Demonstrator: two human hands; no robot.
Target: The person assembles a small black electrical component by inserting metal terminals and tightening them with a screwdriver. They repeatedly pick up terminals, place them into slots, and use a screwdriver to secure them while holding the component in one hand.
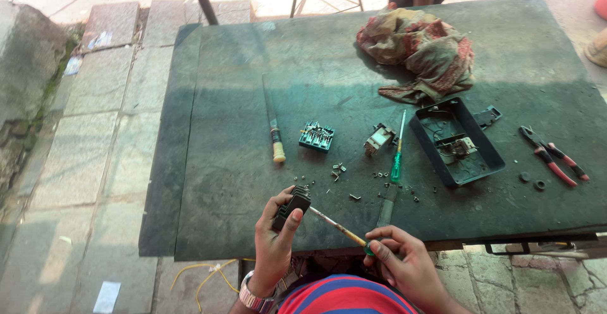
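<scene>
Black ribbed plastic switch block sits upright in my left hand, at the near edge of the dark green table, with the fingers curled round its back and the thumb pressed on its front face. My right hand pinches the green handle of a thin screwdriver, fingers closed on it, and the shaft slants up and left until its tip meets the block's side. I cannot tell whether the tip is seated in a screw head.

Judging from that slant, the blade could skid off and jab the thumb, which lies right beside the tip. A freed screw would likely drop over the near edge onto the paving stones.

Just beyond the hands lie scattered small screws and metal bits; a nudge from either wrist would roll them. Farther off rest a green-handled screwdriver, a small metal switch part, a teal terminal block and a long file with a yellow handle. To the right sits an open black plastic housing, with red-handled pliers near the right edge. A crumpled patterned cloth lies at the far side.
</scene>
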